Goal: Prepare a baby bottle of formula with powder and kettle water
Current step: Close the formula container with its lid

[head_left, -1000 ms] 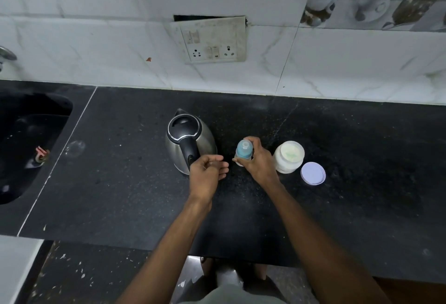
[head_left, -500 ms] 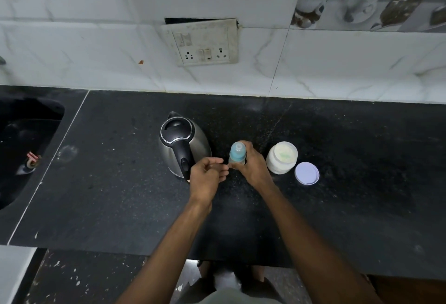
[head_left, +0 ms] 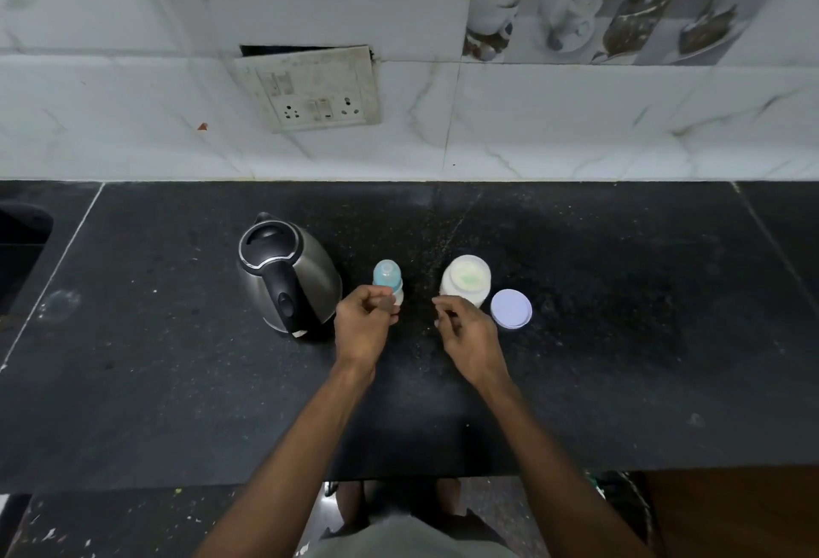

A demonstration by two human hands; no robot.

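The bottle (head_left: 388, 280) stands upright on the black counter (head_left: 620, 358), teat cap on, at about the centre of the view, with the kettle (head_left: 288, 276) just beside it at 9 o'clock and the open powder jar (head_left: 465, 280) near it at 3 o'clock. The jar's lid (head_left: 511, 308) lies flat on the counter just beside the jar at 4 o'clock. The left hand (head_left: 363, 327) sits at 6 o'clock of the bottle, its fingers loosely curled with their tips by the bottle's base; whether they touch the base or pinch anything I cannot tell. The right hand (head_left: 469, 331) hovers at 5 o'clock of the bottle and 6 o'clock of the jar, apart from both, fingers loosely curled and holding nothing that shows. The kettle's lid is down and its handle points toward 6 o'clock. On the tiled wall at 12 o'clock hangs a socket plate (head_left: 314, 90), tilted loose at its top edge. A sink (head_left: 22, 242) edge shows at 9 o'clock.
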